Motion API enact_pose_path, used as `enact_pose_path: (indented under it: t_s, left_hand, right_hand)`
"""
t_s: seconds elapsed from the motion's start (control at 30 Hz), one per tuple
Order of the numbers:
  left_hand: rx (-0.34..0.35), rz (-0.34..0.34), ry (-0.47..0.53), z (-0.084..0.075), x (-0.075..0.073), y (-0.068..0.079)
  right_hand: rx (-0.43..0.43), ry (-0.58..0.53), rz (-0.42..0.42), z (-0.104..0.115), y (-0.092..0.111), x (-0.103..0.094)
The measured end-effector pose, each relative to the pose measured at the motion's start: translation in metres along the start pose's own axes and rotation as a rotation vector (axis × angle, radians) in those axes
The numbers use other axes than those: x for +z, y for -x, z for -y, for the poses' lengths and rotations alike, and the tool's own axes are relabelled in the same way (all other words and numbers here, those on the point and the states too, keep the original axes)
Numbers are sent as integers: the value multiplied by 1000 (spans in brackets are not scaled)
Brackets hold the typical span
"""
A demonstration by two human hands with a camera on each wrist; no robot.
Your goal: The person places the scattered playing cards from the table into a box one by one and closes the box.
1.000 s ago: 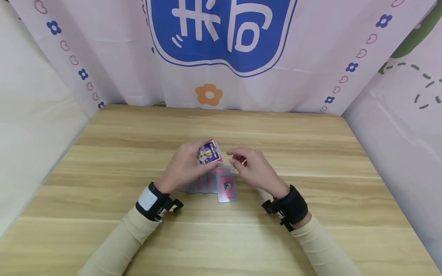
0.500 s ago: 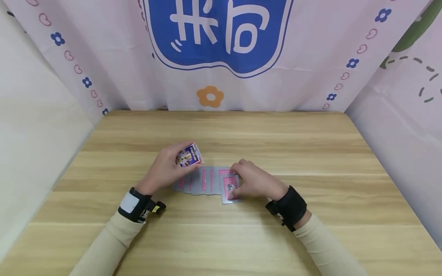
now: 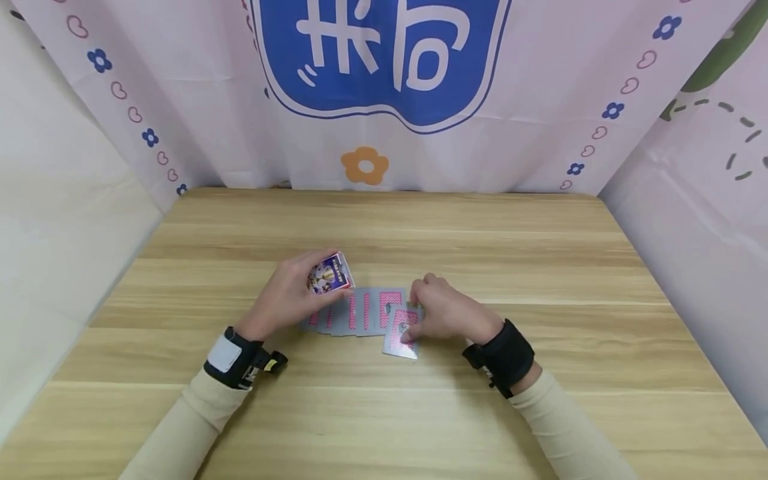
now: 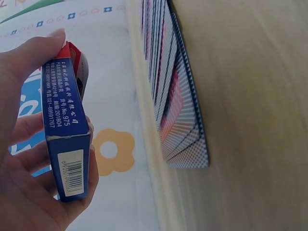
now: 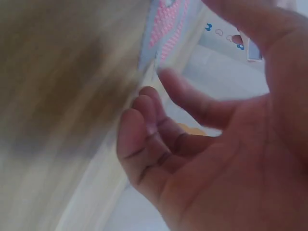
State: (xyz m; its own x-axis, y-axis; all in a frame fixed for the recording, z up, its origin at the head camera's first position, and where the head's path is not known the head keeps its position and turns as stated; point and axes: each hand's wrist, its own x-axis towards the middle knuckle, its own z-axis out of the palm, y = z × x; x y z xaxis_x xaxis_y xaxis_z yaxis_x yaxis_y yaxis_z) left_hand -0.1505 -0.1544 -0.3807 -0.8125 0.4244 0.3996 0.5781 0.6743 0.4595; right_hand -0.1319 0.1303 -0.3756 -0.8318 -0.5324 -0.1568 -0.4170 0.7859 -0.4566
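Note:
My left hand grips a small blue and red playing card box, thumb on one side and fingers on the other. Its barcode end faces the camera in the left wrist view. Beneath and right of the box lies an overlapping row of playing cards, pink-patterned backs up. At the row's right end, my right hand pinches the last playing card, with the thumb over its back and the index finger at its edge. That card sits slightly turned against the row. In the right wrist view the thumb tip is out of frame.
The wooden table runs back to a printed curtain with a blue emblem and flowers. Pale cloth walls stand at left and right. A black strap with a small camera is on the left wrist; the right wrist wears a similar strap.
My left hand has moved left with the box, uncovering more of the row. My right hand has come down onto the last card, which has turned and slid slightly away from the others.

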Motion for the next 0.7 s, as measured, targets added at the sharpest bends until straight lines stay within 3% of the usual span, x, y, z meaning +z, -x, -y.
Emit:
enact_pose_path:
  t_s: [0.17,0.37,0.53,0.7]
  left_hand:
    - [-13,1,-4,-2,0,1]
    - [-6,-7,-11,-2,2,0]
    - [3,-17,4,-2,2,0]
    - [-1,-16,15,-3,2,1]
  right_hand:
    - [9,-12,55,-1,1,-1]
    - [-123,-261,13,0,3,-14]
    - [-193,-474,-192,10,-1,-28]
    - [-188,-561,-393,17,-11,-34]
